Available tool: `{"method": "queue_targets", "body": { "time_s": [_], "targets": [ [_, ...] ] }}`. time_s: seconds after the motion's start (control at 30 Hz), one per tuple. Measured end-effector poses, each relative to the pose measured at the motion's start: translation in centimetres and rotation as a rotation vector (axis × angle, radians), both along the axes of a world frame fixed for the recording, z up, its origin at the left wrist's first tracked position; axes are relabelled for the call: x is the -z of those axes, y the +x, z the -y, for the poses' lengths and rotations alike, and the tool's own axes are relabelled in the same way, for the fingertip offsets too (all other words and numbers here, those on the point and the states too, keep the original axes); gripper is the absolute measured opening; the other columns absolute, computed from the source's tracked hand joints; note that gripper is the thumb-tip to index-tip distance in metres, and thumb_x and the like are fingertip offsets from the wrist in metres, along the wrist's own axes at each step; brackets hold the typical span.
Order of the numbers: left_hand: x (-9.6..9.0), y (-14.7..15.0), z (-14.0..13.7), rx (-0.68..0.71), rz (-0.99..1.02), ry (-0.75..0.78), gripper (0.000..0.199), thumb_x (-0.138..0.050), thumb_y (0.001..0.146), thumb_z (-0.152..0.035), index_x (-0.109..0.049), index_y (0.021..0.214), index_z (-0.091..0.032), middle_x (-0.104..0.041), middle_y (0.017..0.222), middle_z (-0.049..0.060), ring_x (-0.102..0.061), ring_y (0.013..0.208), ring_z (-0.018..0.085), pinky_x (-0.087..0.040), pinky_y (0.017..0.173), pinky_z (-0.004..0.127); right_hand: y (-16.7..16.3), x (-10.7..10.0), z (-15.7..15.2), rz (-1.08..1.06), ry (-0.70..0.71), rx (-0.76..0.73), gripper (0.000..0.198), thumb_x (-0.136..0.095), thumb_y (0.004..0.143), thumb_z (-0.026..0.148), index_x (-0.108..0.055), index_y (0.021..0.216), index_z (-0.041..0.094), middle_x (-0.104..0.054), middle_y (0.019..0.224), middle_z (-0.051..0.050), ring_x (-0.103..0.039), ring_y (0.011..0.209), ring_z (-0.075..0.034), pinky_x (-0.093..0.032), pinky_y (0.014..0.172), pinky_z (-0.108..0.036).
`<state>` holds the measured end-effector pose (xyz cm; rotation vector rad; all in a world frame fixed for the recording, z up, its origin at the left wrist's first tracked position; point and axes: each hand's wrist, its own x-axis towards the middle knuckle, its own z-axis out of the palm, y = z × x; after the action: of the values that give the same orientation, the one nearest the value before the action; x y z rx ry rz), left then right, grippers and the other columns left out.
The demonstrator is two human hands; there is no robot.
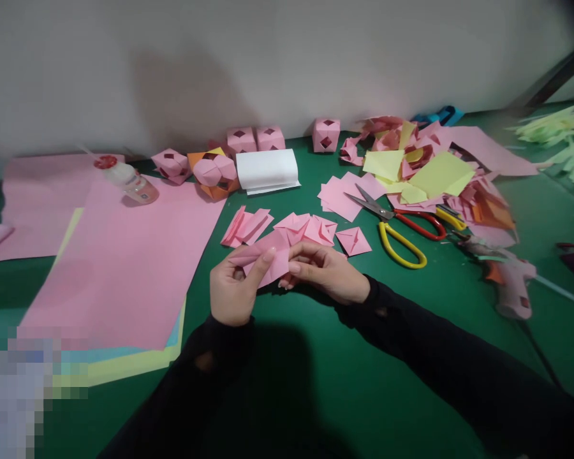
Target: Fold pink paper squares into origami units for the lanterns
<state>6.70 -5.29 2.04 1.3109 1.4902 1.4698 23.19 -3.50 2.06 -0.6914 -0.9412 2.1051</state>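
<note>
Between my two hands, just above the green table (263, 395), is a partly folded piece of pink paper (274, 271). My left hand (234, 290) is closed on it, thumb across the front. The fingers of my right hand (332, 274) pinch its right edge. Right behind the hands lie folded pink paper pieces (246, 226), with more folded pieces (306, 228) beside them. One folded pink square (354, 241) lies apart, to the right. Farther back is a fan of flat pink squares (347, 194).
Open scissors (387, 220) with red and yellow handles lie right, near a glue gun (514, 287). Paper scraps (425, 166) heap behind. Pink sheets (124, 274) and a glue bottle (131, 182) occupy the left. Folded pink cubes (326, 136) and white paper (268, 169) stand along the wall.
</note>
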Motion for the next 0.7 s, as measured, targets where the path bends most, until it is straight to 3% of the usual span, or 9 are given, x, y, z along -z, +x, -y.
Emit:
{"method": "queue_targets", "body": {
  "time_s": [0.33,0.5,0.7],
  "targets": [
    [-0.1,0.0,0.1,0.013,-0.007,-0.013,0.009,-0.077,0.071,-0.026,-0.074,0.069,-0.018,-0.075,0.078,0.003,-0.069,0.073,0.017,-0.056,0.070,0.027,0.1,0.2,-0.1,0.041,0.042,-0.004,0.034,-0.083,0.070,0.037,-0.061,0.086,0.016,-0.069,0.073,0.001,-0.069,0.069,-0.011,-0.058,0.071,-0.026],
    [-0.7,0.4,0.5,0.058,-0.016,-0.013,0.015,-0.076,0.073,-0.027,-0.072,0.062,-0.018,-0.071,0.068,0.002,-0.064,0.063,0.014,-0.054,0.062,0.025,-0.1,-0.2,-0.1,0.077,0.037,0.025,0.034,-0.083,0.069,0.039,-0.060,0.079,0.017,-0.069,0.069,0.002,-0.067,0.064,-0.011,-0.057,0.069,-0.027],
    [-1.0,0.7,1.2,0.016,0.014,-0.073,0.028,-0.068,0.081,-0.042,-0.076,0.071,-0.017,-0.067,0.063,0.003,-0.058,0.056,0.015,-0.045,0.049,0.025,-0.1,-0.5,0.1,0.143,0.056,0.058,0.029,-0.082,0.070,0.039,-0.066,0.076,0.015,-0.067,0.066,0.002,-0.064,0.060,-0.009,-0.054,0.064,-0.024]
  ]
}}
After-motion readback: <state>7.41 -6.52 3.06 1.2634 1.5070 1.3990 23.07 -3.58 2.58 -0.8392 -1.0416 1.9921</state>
